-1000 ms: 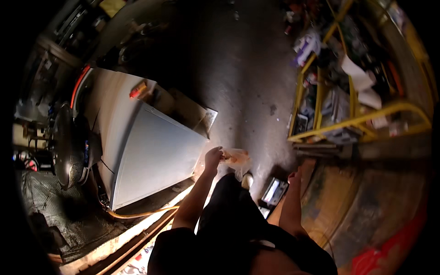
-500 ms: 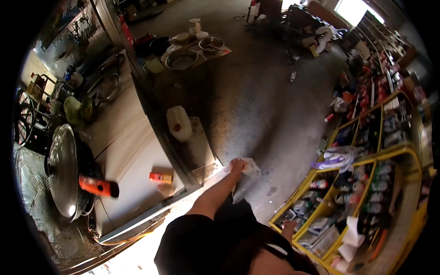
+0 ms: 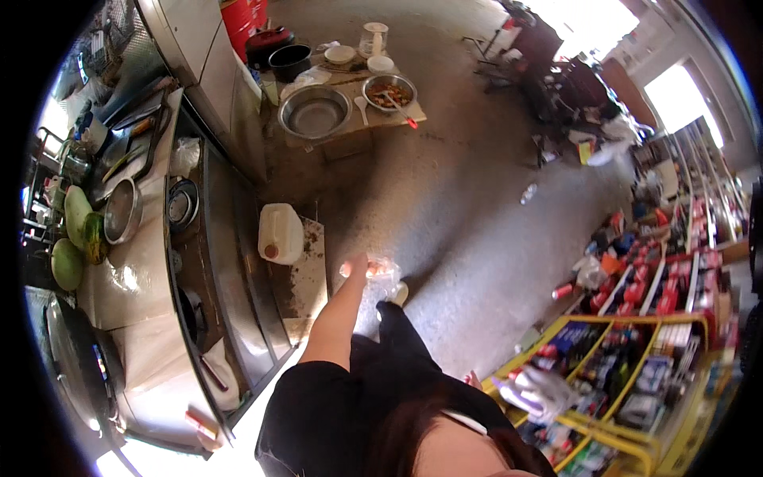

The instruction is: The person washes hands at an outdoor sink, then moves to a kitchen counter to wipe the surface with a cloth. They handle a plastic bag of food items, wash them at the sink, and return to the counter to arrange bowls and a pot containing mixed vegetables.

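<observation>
My left arm reaches down and forward, and my left hand (image 3: 359, 266) is closed on a clear plastic bag (image 3: 387, 274). Pinkish-orange contents show faintly through the plastic. The bag hangs over the floor, just in front of my foot (image 3: 400, 294). Of my right hand (image 3: 473, 380), only a small part shows beside my dark trousers, and its fingers are too small to make out. Left of the bag stands a whitish plastic jug (image 3: 281, 233) with a brown cap, beside a stained board (image 3: 313, 262).
To the left runs a counter (image 3: 143, 318) with a metal bowl (image 3: 123, 211), green gourds (image 3: 77, 213) and a large lidded pan (image 3: 71, 358). Ahead, a low table (image 3: 362, 141) bears basins and a food bowl (image 3: 389, 93). Yellow-framed shelves (image 3: 612, 320) with bottles stand on the right.
My view has shifted forward, bringing the low table and the counter's open shelves into fuller sight. My left hand still holds the bag. Less of my right hand shows now.
</observation>
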`<state>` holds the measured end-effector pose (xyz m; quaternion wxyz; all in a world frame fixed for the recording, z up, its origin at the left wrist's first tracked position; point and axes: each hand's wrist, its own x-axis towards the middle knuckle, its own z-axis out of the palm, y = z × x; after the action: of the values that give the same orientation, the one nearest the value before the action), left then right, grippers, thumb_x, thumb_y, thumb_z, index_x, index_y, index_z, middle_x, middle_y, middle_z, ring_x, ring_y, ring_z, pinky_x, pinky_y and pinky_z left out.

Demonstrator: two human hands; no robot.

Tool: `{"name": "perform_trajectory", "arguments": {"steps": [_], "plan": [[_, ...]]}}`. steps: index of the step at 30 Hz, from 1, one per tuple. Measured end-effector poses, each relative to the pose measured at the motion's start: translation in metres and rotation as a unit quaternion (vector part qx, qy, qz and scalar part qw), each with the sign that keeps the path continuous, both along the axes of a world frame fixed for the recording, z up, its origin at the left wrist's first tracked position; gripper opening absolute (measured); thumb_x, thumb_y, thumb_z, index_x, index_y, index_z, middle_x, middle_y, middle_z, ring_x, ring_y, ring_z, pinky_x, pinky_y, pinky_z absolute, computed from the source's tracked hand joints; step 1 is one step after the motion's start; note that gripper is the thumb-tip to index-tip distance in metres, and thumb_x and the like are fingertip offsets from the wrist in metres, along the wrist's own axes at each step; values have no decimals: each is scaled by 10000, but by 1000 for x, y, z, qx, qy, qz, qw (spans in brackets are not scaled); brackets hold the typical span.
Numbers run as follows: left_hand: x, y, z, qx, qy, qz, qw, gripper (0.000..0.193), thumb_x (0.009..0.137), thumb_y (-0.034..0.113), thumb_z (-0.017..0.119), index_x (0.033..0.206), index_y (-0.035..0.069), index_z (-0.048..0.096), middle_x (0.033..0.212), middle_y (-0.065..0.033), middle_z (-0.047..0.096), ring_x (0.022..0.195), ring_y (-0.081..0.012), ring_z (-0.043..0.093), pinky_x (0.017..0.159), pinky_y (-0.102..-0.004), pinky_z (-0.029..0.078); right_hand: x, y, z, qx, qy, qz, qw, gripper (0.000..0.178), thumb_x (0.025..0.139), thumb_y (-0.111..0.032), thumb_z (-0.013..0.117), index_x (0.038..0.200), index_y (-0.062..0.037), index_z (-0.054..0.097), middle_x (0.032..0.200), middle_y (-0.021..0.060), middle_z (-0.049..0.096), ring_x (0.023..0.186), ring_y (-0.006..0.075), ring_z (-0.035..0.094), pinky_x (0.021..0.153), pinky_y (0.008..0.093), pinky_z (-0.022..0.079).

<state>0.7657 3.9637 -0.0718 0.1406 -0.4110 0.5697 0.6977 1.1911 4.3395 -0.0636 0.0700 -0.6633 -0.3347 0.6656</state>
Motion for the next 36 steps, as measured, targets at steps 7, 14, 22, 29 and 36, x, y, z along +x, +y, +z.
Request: {"name": "perform_trajectory", "arguments": {"steps": [7,14,22,29,36], "plan": [[-132,-10,-107,-273,-9,-62,960,168,708,91,579,551,47,540,493,-36,522,447,-123,494,410,-279,360,-280,102,41,171,-49,346,921,132,822,-194,595,733,-98,575,628,-1,514,524,88,483,418,192,378],[-233,-122,-175,-274,-9,-61,960,376,699,338,568,859,15,675,907,-209,641,902,-347,609,779,-397,468,-531,100,40,204,0,440,874,183,821,-225,600,858,-47,621,639,7,532,524,93,485,454,227,403],[-344,-32,-134,-285,-122,-182,933,369,710,337,637,934,45,659,954,-194,635,952,-340,586,825,-414,455,-631,187,56,420,-217,673,569,267,751,-258,668,900,-40,633,854,136,612,881,279,563,805,387,453],[-373,-75,-139,-300,-131,-205,923,338,771,306,539,983,70,656,1004,-177,625,980,-347,572,846,-418,448,-803,103,81,520,-300,663,447,297,700,-317,685,936,-139,657,1236,159,484,1194,326,392,999,455,303],[-398,-34,-123,-303,-228,-323,867,362,761,300,480,875,14,670,972,-250,605,953,-391,582,832,-450,460,-982,42,36,429,-236,734,470,283,736,-348,649,953,-167,663,1213,127,511,1195,297,404,1021,481,263]]}}
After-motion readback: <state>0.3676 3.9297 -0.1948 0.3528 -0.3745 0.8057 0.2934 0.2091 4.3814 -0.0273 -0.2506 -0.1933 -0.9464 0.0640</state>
